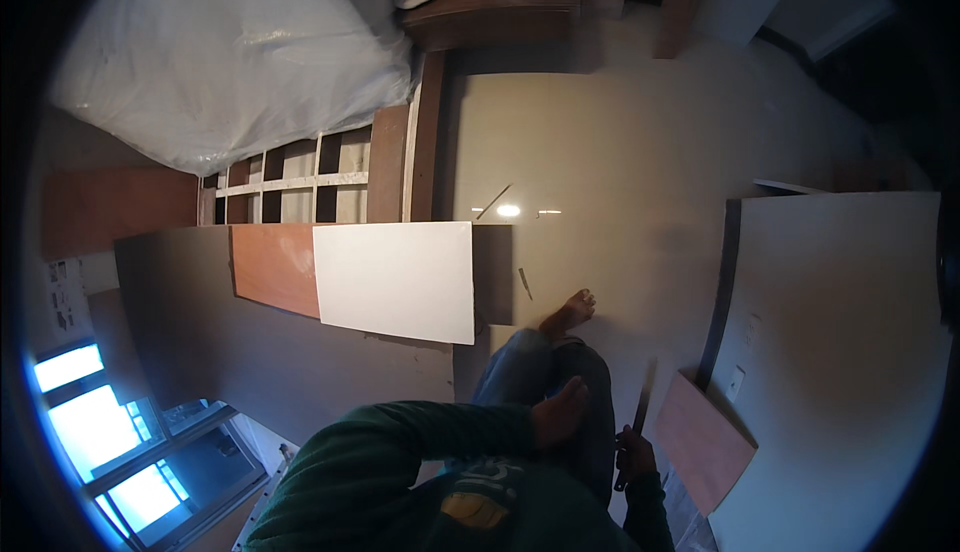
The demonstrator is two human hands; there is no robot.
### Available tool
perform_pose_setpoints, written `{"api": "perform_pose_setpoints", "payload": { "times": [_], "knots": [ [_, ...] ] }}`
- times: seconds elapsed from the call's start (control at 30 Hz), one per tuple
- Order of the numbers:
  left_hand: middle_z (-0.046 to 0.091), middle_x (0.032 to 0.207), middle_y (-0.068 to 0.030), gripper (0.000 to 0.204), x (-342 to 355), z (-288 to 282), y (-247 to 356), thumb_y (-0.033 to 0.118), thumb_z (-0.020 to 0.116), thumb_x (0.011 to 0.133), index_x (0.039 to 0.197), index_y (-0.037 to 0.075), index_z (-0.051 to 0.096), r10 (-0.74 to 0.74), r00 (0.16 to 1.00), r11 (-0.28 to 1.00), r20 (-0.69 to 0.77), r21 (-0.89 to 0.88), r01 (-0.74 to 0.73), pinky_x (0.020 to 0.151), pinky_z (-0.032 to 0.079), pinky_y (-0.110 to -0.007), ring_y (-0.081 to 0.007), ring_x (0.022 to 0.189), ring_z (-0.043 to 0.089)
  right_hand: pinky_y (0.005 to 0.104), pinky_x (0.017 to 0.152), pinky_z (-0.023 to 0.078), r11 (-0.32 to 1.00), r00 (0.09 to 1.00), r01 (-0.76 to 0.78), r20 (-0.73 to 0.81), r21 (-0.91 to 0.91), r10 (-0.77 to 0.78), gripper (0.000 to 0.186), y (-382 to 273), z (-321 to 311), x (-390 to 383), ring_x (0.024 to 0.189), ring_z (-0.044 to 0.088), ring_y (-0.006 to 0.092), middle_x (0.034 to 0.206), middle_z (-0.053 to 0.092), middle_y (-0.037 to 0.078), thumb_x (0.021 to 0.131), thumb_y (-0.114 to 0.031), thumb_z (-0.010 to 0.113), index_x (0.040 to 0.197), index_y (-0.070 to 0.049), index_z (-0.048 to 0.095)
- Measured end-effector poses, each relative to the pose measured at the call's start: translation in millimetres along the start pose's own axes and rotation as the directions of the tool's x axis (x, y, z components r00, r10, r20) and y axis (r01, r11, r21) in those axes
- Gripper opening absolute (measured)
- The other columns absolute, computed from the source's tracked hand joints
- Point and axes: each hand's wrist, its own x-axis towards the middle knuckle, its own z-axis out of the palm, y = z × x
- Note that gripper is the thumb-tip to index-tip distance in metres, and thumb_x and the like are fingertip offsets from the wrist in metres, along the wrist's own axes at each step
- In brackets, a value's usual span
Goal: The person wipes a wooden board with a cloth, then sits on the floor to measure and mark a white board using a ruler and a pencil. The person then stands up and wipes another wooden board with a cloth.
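Note:
My left hand [562, 412] rests on my jeans-clad leg [592, 377], its fingers lying flat and holding nothing that shows. Low on the right, my right hand [635, 457] is closed around a long, narrow tool [641, 418] with a dark handle. Its lighter, blade-like end points up and away; the exact kind is unclear in the dim light. To my left lies a white rectangular board [395, 282], beside an orange-brown panel [275, 268], both on a large grey-brown panel [330, 352]. Neither hand touches the boards.
On the tiled floor [620, 172] lie a thin rod [494, 201] and a small slim tool [525, 283] near my bare foot [570, 314]. A slatted wooden frame [290, 187] carries a plastic-wrapped bundle [240, 52]. A reddish board [705, 442] leans at the pale wall [840, 352].

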Motion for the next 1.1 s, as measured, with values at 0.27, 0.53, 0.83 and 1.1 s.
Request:
{"api": "perform_pose_setpoints", "payload": {
  "times": [0.27,0.53,0.83,1.1],
  "knots": [
    [0.068,0.107,-0.0130,0.022,4.9,-63.0,-53.2,0.019,0.062,0.084,0.094,0.005,0.076,-0.048,0.905,0.987,0.422,-0.120,0.109,0.120,0.029,-0.066,-0.0340,0.100,0.064,0.0278,0.050,0.038,0.958,0.979,0.199,0.088,-0.207,-0.184,0.029,-32.9,33.2,-17.3,0.055,0.046,0.0080,0.070,0.053,-0.002,0.096,-0.034,0.073,0.090,-0.007,0.063],
    [0.057,0.117,-0.0115,0.030,-17.1,-214.6,-195.8,0.035,0.075,0.083,0.105,0.014,0.071,-0.255,0.859,0.964,0.443,0.055,0.259,0.112,0.023,-0.082,-0.0381,0.128,0.047,0.0297,0.055,0.042,0.939,0.964,0.257,0.129,-0.229,-0.233,0.025,-41.7,54.1,-58.0,0.058,0.051,0.0098,0.068,0.057,-0.002,0.095,-0.029,0.072,0.084,-0.007,0.065],
    [0.072,0.088,-0.0181,0.015,31.3,-229.6,-367.4,0.021,0.072,0.089,0.093,0.006,0.070,0.093,0.630,0.834,0.771,-0.406,0.373,0.081,0.055,-0.054,-0.0402,0.089,0.070,0.0247,0.050,0.033,0.890,0.966,0.054,0.203,0.454,-0.162,0.014,-67.6,177.9,-54.6,0.053,0.042,0.0069,0.067,0.051,-0.003,0.089,-0.013,0.075,0.086,-0.011,0.061],
    [0.072,0.085,-0.0190,0.016,52.7,-208.1,-501.3,0.020,0.073,0.090,0.083,0.005,0.069,0.406,0.442,0.846,0.800,-0.512,0.148,0.079,0.054,-0.052,-0.0416,0.086,0.071,0.0258,0.049,0.034,0.786,0.947,-0.275,0.296,0.554,0.123,0.011,-72.1,316.8,-100.2,0.053,0.045,0.0098,0.071,0.056,0.002,0.087,-0.014,0.069,0.091,-0.005,0.065]
  ]
}}
